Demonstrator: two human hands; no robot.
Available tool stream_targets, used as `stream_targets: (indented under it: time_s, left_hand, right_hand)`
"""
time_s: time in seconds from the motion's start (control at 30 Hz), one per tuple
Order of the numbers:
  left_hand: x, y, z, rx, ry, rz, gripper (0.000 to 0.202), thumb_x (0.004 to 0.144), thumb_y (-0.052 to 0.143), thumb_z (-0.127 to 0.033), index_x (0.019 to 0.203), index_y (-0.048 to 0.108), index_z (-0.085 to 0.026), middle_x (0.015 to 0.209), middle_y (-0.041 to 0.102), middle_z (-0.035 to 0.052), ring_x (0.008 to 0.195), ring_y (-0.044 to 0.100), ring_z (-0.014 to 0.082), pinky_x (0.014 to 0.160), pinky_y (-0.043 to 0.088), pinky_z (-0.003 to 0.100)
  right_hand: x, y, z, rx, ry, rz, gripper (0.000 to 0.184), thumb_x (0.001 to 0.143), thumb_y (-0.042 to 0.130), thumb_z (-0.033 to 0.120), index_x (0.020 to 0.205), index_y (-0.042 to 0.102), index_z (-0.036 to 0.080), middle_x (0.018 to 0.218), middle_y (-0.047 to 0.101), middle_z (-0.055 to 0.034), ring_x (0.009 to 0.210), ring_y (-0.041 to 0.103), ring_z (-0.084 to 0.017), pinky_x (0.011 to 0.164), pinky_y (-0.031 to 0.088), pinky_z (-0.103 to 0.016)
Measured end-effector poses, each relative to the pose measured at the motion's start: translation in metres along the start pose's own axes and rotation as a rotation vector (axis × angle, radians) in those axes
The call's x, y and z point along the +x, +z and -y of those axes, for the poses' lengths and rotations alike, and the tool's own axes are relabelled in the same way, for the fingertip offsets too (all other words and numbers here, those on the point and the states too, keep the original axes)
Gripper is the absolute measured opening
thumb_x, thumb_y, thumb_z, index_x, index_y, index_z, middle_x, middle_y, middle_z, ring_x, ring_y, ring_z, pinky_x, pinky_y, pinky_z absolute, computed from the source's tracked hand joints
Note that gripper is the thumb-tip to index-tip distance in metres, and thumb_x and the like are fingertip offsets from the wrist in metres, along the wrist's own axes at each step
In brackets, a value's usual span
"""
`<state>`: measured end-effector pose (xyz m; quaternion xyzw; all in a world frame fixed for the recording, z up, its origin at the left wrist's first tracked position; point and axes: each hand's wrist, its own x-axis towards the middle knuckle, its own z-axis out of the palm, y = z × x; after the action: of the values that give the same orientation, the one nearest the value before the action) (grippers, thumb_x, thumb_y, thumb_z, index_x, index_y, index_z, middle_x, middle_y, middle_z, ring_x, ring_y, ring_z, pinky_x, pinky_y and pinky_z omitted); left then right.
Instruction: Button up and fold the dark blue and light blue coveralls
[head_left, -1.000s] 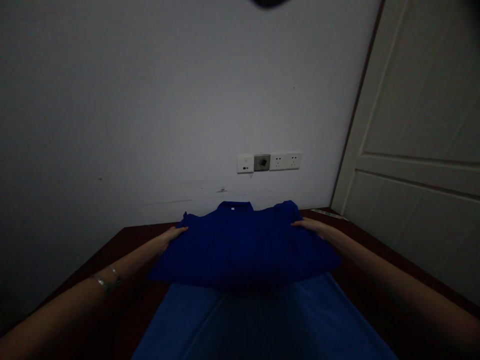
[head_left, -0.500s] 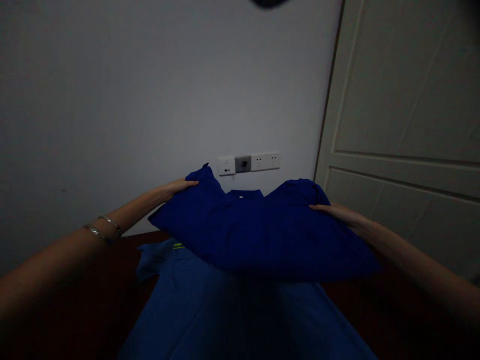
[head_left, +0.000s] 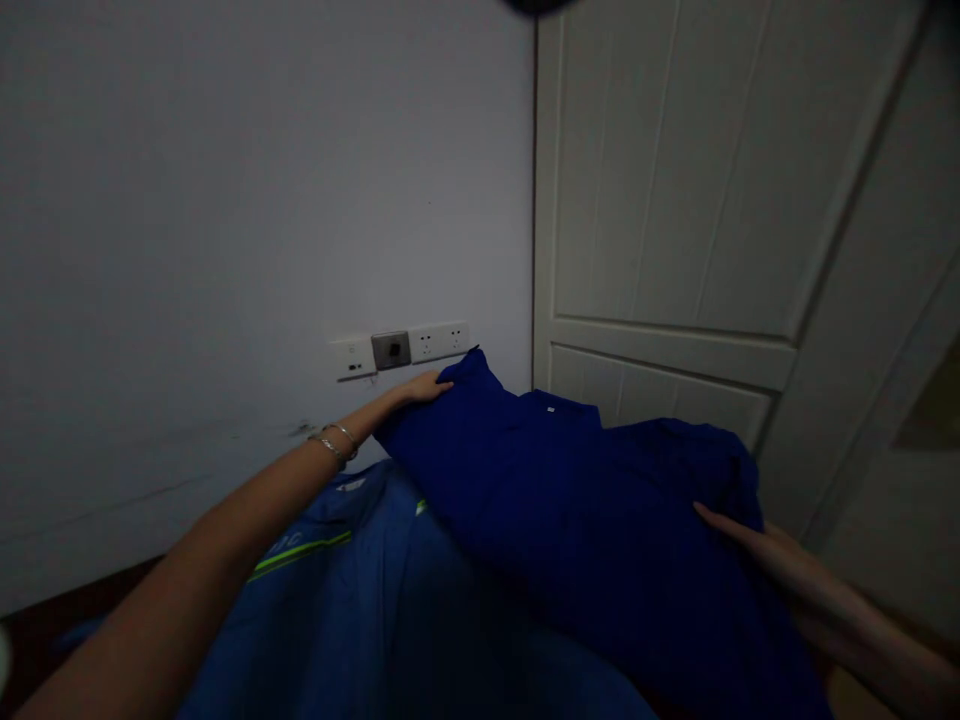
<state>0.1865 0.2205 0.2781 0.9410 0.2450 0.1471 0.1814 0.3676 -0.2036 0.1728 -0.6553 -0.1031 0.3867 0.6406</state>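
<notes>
Left hand [head_left: 426, 386] and right hand [head_left: 756, 545] grip shirt [head_left: 544, 500] by opposite sides, fingers pinching it; shirt spans between them, partly over paler garment [head_left: 367, 570], tilted down rightward; even tension, level sides should limit creasing

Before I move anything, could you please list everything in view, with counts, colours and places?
deep blue shirt: 1, deep blue, held up, centre to lower right
lighter shirt: 1, blue with yellow-green trim, beneath it, lower left and centre
grey plate: 1, grey, mid-wall
white plates: at least 2, white, either side of that plate
wall: 1, pale, left and behind
panelled door: 1, off-white, right
surface: 1, dark reddish, lower left
unclear dark shape: 1, black, top edge
bracelets: 2, silvery, on the left forearm
left hand: 1, bare, gripping the shirt's upper left
right hand: 1, bare, gripping its right side
</notes>
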Motion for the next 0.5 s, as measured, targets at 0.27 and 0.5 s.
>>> stream_targets:
  time_s: [0.27,0.5]
  left_hand:
    - [0.081,0.091,-0.042,0.247,-0.026,0.026,0.037,0.081,0.044,-0.042,0.107,0.059,-0.020,0.109,0.061,0.0096,0.103,0.053,0.0273,0.087,0.039,0.035]
    - [0.104,0.145,-0.044,0.332,-0.053,-0.036,0.036,0.087,0.034,-0.033,0.114,0.054,-0.019,0.109,0.059,0.0158,0.103,0.053,0.0306,0.086,0.037,0.042]
  right_hand:
    - [0.018,-0.037,-0.058,-0.111,-0.115,-0.185,0.062,0.069,0.051,0.056,0.119,0.050,0.019,0.105,0.064,-0.0114,0.092,0.062,-0.027,0.078,0.054,-0.034]
    - [0.032,-0.055,-0.082,-0.237,-0.259,-0.226,0.053,0.062,0.060,0.047,0.105,0.058,0.016,0.095,0.067,-0.0103,0.092,0.061,-0.028,0.079,0.052,-0.038]
